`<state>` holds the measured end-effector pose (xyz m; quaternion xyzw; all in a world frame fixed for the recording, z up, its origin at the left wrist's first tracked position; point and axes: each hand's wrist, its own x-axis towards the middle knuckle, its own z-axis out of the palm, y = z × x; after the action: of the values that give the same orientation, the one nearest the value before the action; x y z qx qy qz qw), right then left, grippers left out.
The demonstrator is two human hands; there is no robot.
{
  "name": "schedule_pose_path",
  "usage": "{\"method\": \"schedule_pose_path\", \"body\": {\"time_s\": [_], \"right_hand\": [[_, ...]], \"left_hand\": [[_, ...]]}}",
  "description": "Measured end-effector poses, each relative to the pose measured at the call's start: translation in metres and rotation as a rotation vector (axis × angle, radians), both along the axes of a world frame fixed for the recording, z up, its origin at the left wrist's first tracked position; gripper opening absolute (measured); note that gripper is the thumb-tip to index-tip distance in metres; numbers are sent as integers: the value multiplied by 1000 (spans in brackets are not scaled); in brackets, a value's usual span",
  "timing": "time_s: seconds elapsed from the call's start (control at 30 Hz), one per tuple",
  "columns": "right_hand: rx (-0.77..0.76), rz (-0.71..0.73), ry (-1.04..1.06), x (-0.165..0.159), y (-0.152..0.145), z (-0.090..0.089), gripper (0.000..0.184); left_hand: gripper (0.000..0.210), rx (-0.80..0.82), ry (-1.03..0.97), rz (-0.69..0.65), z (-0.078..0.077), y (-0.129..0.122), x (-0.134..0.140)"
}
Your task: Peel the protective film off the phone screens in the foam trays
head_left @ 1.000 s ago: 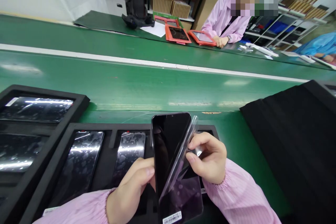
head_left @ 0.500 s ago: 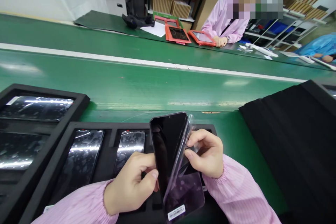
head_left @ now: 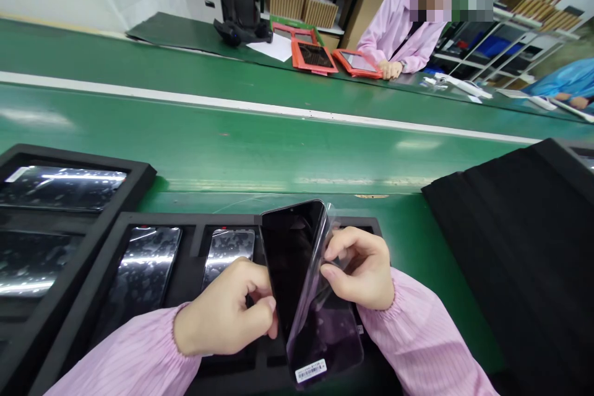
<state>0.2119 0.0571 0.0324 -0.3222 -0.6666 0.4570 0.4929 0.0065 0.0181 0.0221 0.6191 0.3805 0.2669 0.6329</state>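
My left hand (head_left: 227, 312) grips the left edge of a black phone screen panel (head_left: 290, 253), held upright over a black foam tray (head_left: 195, 241). My right hand (head_left: 359, 269) pinches a clear protective film (head_left: 320, 328) that is partly peeled off the panel's right side; the film hangs down and carries a white barcode label (head_left: 310, 371) at its lower end. Two more glossy panels (head_left: 143, 272) lie in the tray's slots to the left of my hands.
A second black foam tray (head_left: 69, 198) with panels sits at the left. A stack of black foam sheets (head_left: 520, 241) lies at the right. Beyond runs a green conveyor belt (head_left: 260, 142); across it a person in a pink coat (head_left: 399, 31) sits by red-framed tablets (head_left: 315, 57).
Both hands have shifted slightly left and down with the panel. The panel leans further left, and the film's loose lower end has moved with it.
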Motion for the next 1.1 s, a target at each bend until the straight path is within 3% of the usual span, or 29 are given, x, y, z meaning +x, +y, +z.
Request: {"method": "schedule_pose_path", "body": {"time_s": [0.17, 0.37, 0.5, 0.73, 1.1], "right_hand": [[10, 30, -31, 1, -1, -1, 15], [-54, 79, -34, 1, -1, -1, 16], [-105, 90, -35, 1, 2, 1, 15], [-327, 184, 9, 4, 9, -2, 13], [-376, 200, 2, 6, 11, -3, 21]], "left_hand": [[23, -142, 74, 18, 5, 3, 2], [22, -285, 30, -26, 6, 5, 0], [26, -266, 9, -67, 5, 5, -3], [29, -226, -29, -161, 3, 3, -4], [17, -234, 0, -131, 6, 2, 0]]}}
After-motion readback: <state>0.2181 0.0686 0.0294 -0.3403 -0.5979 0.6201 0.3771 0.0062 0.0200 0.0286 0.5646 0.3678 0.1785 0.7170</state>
